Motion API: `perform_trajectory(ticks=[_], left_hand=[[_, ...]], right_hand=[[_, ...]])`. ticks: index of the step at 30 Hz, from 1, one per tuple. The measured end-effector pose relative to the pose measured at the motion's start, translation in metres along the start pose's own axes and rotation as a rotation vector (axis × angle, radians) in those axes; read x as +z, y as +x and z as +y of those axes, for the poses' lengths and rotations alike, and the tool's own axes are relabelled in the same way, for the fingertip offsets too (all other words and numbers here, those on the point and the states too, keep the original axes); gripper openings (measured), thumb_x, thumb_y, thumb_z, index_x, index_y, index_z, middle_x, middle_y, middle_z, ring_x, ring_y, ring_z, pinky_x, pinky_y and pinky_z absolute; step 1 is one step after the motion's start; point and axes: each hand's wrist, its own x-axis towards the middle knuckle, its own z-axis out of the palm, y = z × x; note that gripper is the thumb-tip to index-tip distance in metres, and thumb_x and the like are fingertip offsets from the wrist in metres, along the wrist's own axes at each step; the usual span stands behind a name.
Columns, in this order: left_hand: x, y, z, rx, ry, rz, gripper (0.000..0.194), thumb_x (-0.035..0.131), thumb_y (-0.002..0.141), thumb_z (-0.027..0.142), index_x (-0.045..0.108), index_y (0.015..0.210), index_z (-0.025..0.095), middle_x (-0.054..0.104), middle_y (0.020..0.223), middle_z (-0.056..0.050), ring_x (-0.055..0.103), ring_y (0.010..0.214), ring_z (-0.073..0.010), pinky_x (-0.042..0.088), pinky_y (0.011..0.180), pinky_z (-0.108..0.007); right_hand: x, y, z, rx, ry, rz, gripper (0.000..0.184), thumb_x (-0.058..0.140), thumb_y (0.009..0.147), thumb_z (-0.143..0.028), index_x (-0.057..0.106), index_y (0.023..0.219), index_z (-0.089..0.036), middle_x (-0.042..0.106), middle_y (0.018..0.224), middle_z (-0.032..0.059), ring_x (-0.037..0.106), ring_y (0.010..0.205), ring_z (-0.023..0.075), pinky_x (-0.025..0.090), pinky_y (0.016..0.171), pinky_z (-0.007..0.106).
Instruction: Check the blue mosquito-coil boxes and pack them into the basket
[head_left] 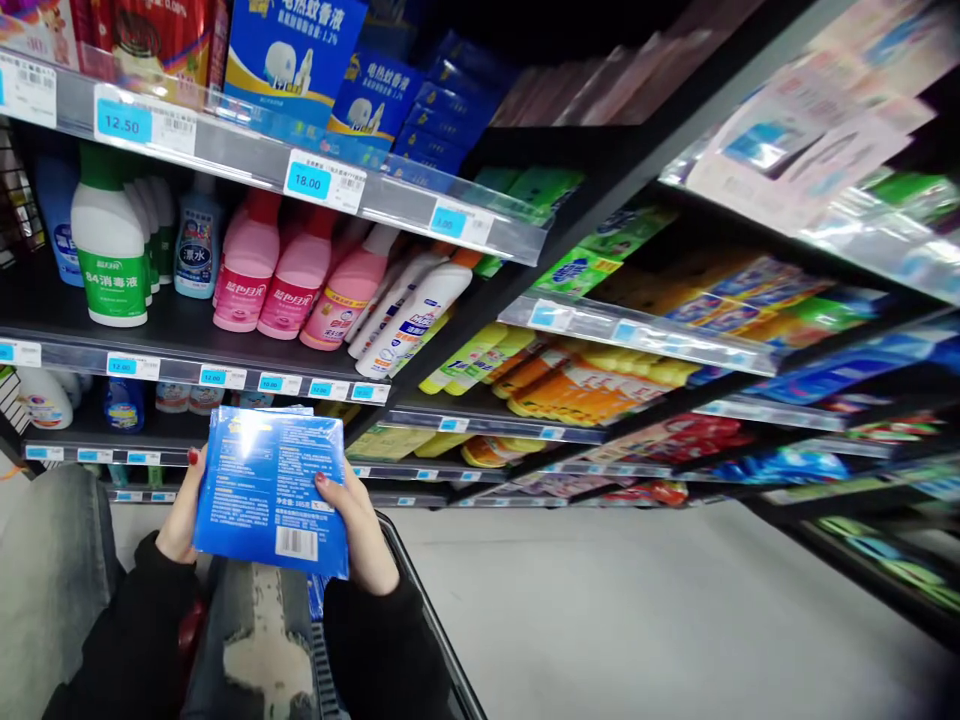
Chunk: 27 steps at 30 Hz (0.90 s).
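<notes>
A flat, shiny blue box [259, 520] with white print and a barcode is held up in front of me. Another blue edge shows just behind its top, so there may be more than one box. My left hand [180, 510] grips the box by its left side, fingers mostly hidden behind it. On the right side my right hand [364, 525] is closed round the edge, its thumb lying on the printed face. Both hands are level, just in front of the lower shelves.
Store shelves hold pink bottles [244, 270], a white bottle with a green label [112, 250] and blue boxes [292, 60]. Clear price strips [390, 190] run along shelf edges. A dark basket or cart rim [431, 610] stands beside my right arm. Grey floor [570, 610] extends right.
</notes>
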Motion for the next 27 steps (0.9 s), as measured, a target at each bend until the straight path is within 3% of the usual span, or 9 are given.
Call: perform_trajectory(ticks=[3,6,9,13,17,21,27], left_hand=[[0.000,0.004,0.001,-0.076,0.034,0.152,0.030,0.057,0.081,0.035,0.068,0.093,0.010,0.074,0.077,-0.010,0.069,0.078,-0.0258,0.054,0.079,-0.036],[0.000,0.007,0.003,-0.093,0.036,0.285,0.017,0.054,0.079,0.017,0.068,0.082,0.008,0.073,0.068,-0.009,0.068,0.062,-0.0213,0.056,0.066,-0.031],[-0.003,0.008,0.010,-0.064,0.013,0.314,0.017,0.053,0.078,0.016,0.068,0.083,0.008,0.074,0.073,-0.010,0.069,0.065,-0.0232,0.057,0.066,-0.034],[-0.011,0.007,0.025,0.042,0.001,0.387,0.017,0.053,0.078,0.016,0.066,0.085,0.008,0.074,0.072,-0.009,0.070,0.067,-0.0240,0.057,0.071,-0.036],[-0.022,0.005,0.041,0.101,-0.107,0.437,0.022,0.044,0.081,0.015,0.065,0.085,0.011,0.072,0.065,-0.007,0.070,0.065,-0.0229,0.056,0.075,-0.038],[-0.022,0.002,0.046,0.111,-0.176,0.452,0.024,0.042,0.082,0.015,0.065,0.087,0.014,0.071,0.060,-0.003,0.070,0.066,-0.0220,0.055,0.079,-0.037],[0.001,-0.006,0.039,-0.015,-0.145,0.448,0.026,0.040,0.081,0.013,0.065,0.079,0.013,0.067,0.049,-0.004,0.070,0.071,-0.0253,0.055,0.081,-0.039]], right_hand=[[0.002,-0.004,-0.005,0.160,0.166,0.011,0.047,0.067,0.070,-0.040,0.061,0.112,-0.022,0.071,0.097,0.0046,0.063,0.096,0.0304,0.048,0.085,0.043],[-0.003,-0.005,-0.010,0.186,0.269,0.129,0.041,0.071,0.063,-0.036,0.065,0.101,-0.020,0.072,0.089,0.0024,0.065,0.088,0.0284,0.050,0.082,0.040],[-0.018,-0.002,-0.015,0.158,0.348,0.307,0.035,0.075,0.056,-0.035,0.066,0.086,-0.020,0.072,0.085,0.0014,0.066,0.085,0.0270,0.051,0.082,0.040],[-0.056,0.001,-0.022,0.160,0.427,0.505,0.030,0.074,0.054,-0.033,0.063,0.079,-0.020,0.072,0.080,0.0015,0.067,0.080,0.0263,0.053,0.080,0.043],[-0.088,0.001,-0.024,0.041,0.421,0.650,0.027,0.071,0.054,-0.031,0.062,0.077,-0.021,0.070,0.073,-0.0014,0.068,0.080,0.0259,0.053,0.082,0.045],[-0.089,-0.002,-0.018,-0.023,0.362,0.582,0.032,0.073,0.055,-0.032,0.064,0.083,-0.022,0.071,0.079,-0.0018,0.067,0.084,0.0259,0.051,0.084,0.043],[-0.046,-0.006,-0.014,0.034,0.278,0.232,0.037,0.071,0.065,-0.035,0.063,0.099,-0.022,0.071,0.094,0.0024,0.065,0.091,0.0276,0.049,0.085,0.042]])
